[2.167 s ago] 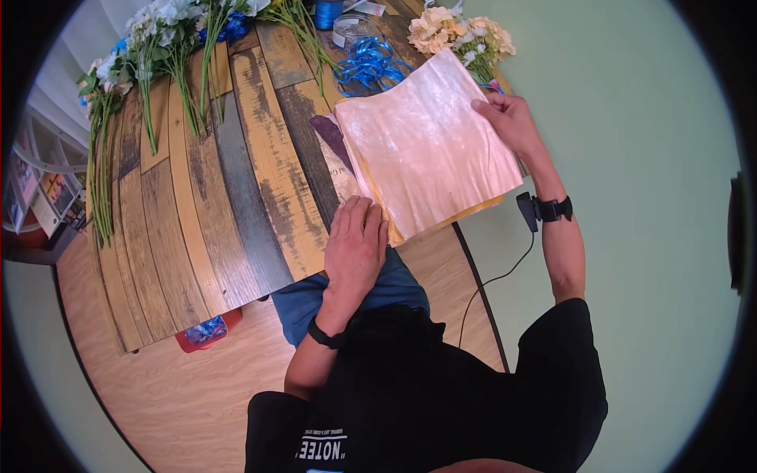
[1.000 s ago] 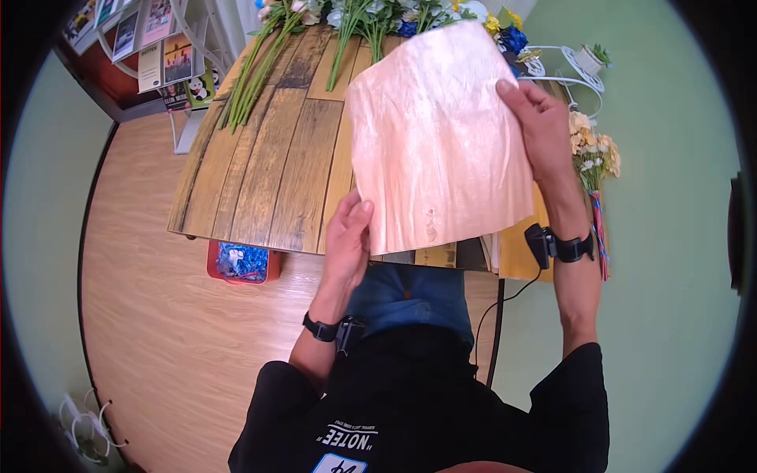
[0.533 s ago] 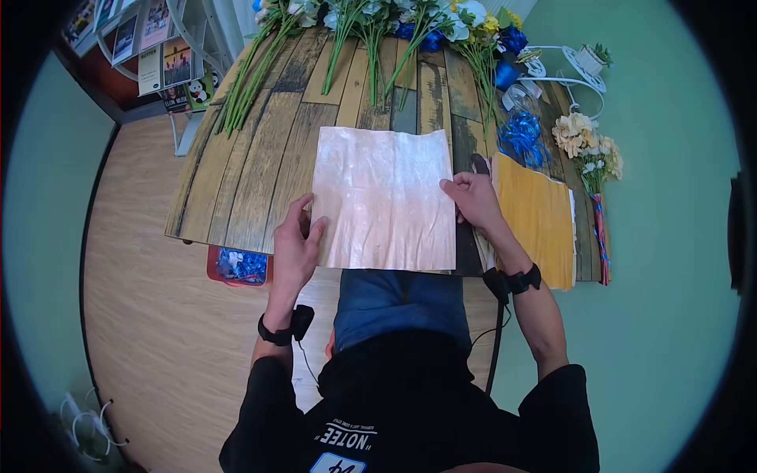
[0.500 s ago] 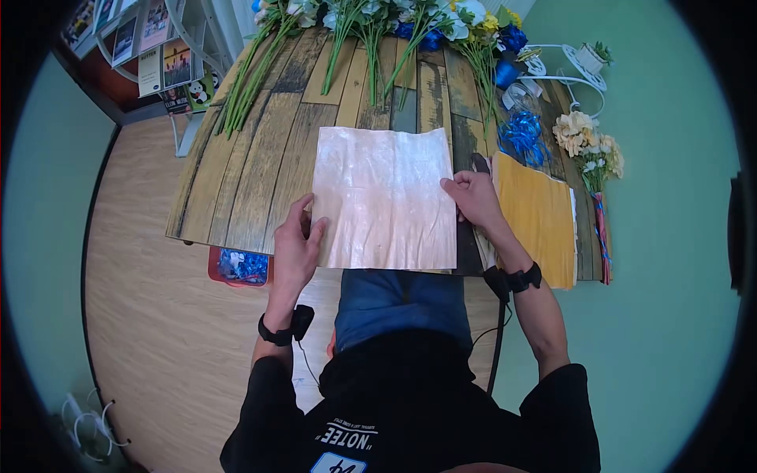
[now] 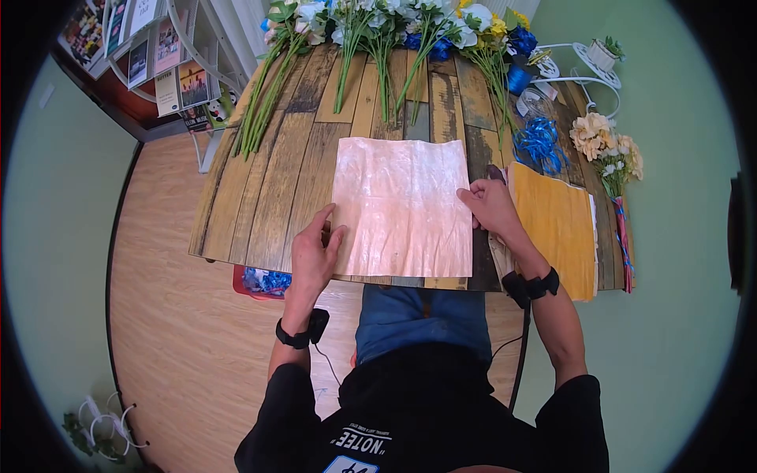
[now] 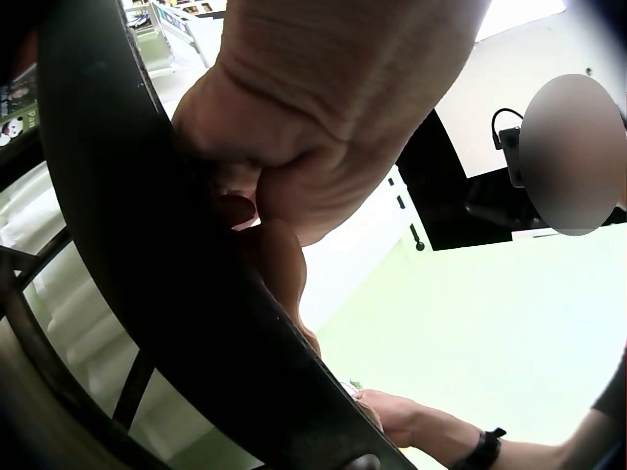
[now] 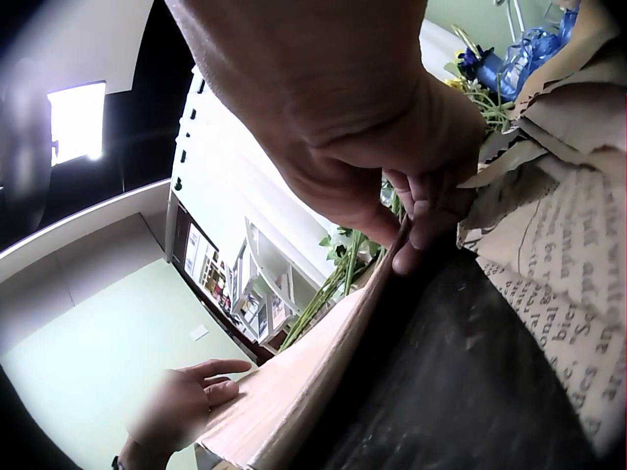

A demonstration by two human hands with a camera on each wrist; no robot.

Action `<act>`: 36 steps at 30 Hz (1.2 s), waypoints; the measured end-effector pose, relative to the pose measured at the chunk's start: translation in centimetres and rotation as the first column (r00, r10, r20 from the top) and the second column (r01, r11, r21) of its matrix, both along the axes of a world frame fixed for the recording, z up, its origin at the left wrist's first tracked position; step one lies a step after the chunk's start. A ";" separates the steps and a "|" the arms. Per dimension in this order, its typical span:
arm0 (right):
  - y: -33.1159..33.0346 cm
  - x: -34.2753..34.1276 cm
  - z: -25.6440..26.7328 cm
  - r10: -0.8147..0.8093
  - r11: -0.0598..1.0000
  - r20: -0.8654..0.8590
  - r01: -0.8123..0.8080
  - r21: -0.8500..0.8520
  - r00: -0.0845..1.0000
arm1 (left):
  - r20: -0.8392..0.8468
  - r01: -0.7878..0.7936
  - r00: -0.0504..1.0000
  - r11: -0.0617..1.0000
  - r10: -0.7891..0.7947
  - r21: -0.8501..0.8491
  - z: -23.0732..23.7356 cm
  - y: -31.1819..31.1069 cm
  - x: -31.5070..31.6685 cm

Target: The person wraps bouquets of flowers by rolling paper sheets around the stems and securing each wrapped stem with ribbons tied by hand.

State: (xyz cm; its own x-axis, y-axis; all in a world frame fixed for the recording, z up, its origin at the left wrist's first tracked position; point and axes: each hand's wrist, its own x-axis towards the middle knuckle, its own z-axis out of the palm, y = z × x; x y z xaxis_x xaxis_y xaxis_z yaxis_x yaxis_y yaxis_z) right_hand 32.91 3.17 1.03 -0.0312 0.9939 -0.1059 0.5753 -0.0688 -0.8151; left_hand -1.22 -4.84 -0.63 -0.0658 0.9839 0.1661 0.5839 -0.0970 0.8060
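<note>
A pearly pink sheet of wrapping paper lies crinkled on the wooden table, near its front edge. At its right edge my right hand pinches the paper between thumb and fingers, which the right wrist view shows up close. My left hand rests at the left edge, fingers and thumb loosely spread and touching the paper's border. In the left wrist view the dark table edge hides part of the left fingers. To the right lies a stack of papers with a yellow sheet on top; newsprint-patterned paper shows beside the right hand.
Flower stems with blooms line the back of the table. Blue curled ribbon and a peach bouquet lie at the right. A red bin stands below the front edge, and a magazine rack at the left.
The pink paper was lifted off the stack at right, carried left and laid on the table before me, baring the yellow sheet. Over the last half second the hands hold almost still.
</note>
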 end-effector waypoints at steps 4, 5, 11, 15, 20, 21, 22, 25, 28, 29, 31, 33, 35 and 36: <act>-1.5 -0.3 2.7 -0.048 0.987 0.303 0.000 0.159 0.952 | -0.066 -0.075 0.994 0.992 0.082 0.098 -0.5 0.0 -1.1; -2.2 -0.4 3.2 -0.120 0.951 0.432 -0.020 0.307 0.894 | -0.093 -0.113 0.988 0.987 0.124 0.111 -0.4 -0.1 -1.4; -8.8 -1.9 5.2 -0.094 0.916 0.122 0.038 0.399 0.988 | -0.106 -0.121 0.987 0.992 0.117 -0.030 0.3 -0.7 -4.1; -13.2 -3.2 3.3 0.016 0.926 -0.017 -0.008 0.378 1.000 | -0.084 -0.030 0.996 0.993 0.020 -0.118 0.9 -0.4 -5.5; -14.5 -4.2 0.1 0.098 0.899 -0.142 -0.026 0.438 0.985 | -0.114 0.084 0.988 0.983 -0.104 -0.165 2.8 1.2 -6.7; -14.4 -4.1 -0.3 0.115 0.885 -0.165 -0.026 0.465 0.980 | -0.090 0.072 0.990 0.949 -0.105 -0.306 3.9 1.7 -6.6; -14.3 -4.0 -0.3 0.112 0.884 -0.174 -0.018 0.467 0.978 | -0.067 0.065 0.992 0.895 -0.105 -0.442 4.8 2.2 -6.6; -13.9 -3.2 0.0 0.145 0.839 -0.175 -0.027 0.544 0.974 | -0.048 0.077 0.992 0.857 -0.118 -0.510 6.4 3.8 -7.0; -13.5 -2.6 -0.4 0.140 0.840 -0.218 0.001 0.543 0.966 | -0.113 0.088 0.977 0.829 -0.179 -0.552 7.9 6.4 -7.0; -13.4 -2.5 -0.5 0.144 0.841 -0.235 0.006 0.541 0.961 | -0.099 0.091 0.981 0.845 -0.168 -0.527 7.9 7.6 -7.0; -13.4 -2.2 -0.9 0.148 0.843 -0.271 0.021 0.537 0.951 | -0.087 0.092 0.985 0.870 -0.152 -0.484 7.9 10.4 -6.3; -13.5 -1.8 -0.8 0.160 0.852 -0.303 0.023 0.523 0.939 | -0.074 0.115 0.984 0.894 -0.163 -0.434 7.9 13.1 -4.8; -13.5 -1.6 -1.0 0.150 0.850 -0.329 0.049 0.525 0.932 | -0.071 0.139 0.982 0.921 -0.176 -0.363 8.0 16.2 -2.8; -13.5 -1.5 -1.1 0.157 0.846 -0.349 0.056 0.530 0.924 | -0.074 0.150 0.979 0.919 -0.189 -0.364 7.5 18.0 -2.3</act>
